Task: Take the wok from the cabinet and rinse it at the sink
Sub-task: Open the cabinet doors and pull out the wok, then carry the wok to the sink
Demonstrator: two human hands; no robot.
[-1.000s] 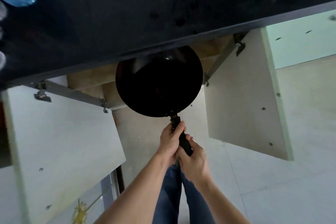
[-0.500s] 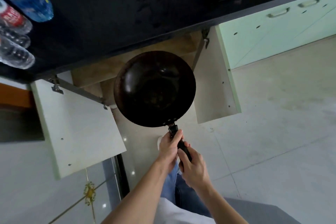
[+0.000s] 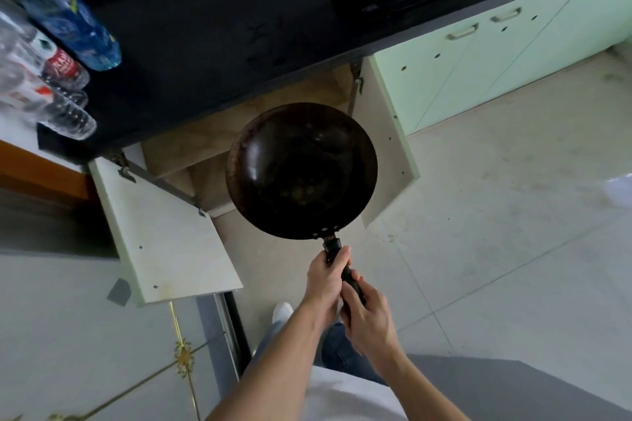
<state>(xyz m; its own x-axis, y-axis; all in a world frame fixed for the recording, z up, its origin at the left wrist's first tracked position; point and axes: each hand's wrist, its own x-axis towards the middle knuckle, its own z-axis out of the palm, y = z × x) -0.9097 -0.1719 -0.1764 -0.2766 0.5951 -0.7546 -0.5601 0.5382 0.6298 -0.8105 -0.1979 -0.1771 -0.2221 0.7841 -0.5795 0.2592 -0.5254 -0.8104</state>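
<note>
Head view. The round, dark, well-seasoned steel wok (image 3: 301, 171) is held clear of the open base cabinet (image 3: 212, 164), level and bowl-up, above the pale tiled floor (image 3: 496, 215); its straight black handle (image 3: 343, 270) points toward six o'clock. Both hands are wrapped tight around that handle, one behind the other: the left hand (image 3: 325, 280) sits nearer the bowl with its thumb laid along the grip, the right hand (image 3: 371, 321) closes on the tail end. The two pale-green cabinet doors, one at eight o'clock (image 3: 167, 249) and one at three o'clock (image 3: 386, 147) of the wok, stand swung open, and the black table (image 3: 205, 27) overhangs at twelve o'clock, carrying clear plastic water bottles (image 3: 51, 55) at ten o'clock. No sink is in view. Judged step: carrying the wok to the sink. To do it well, the two-handed stacked grip should be kept so the long lever does not let the bowl tip; the rim should be lifted above the table edge before any turn, and swung wide of the right door and the bottles.
</note>
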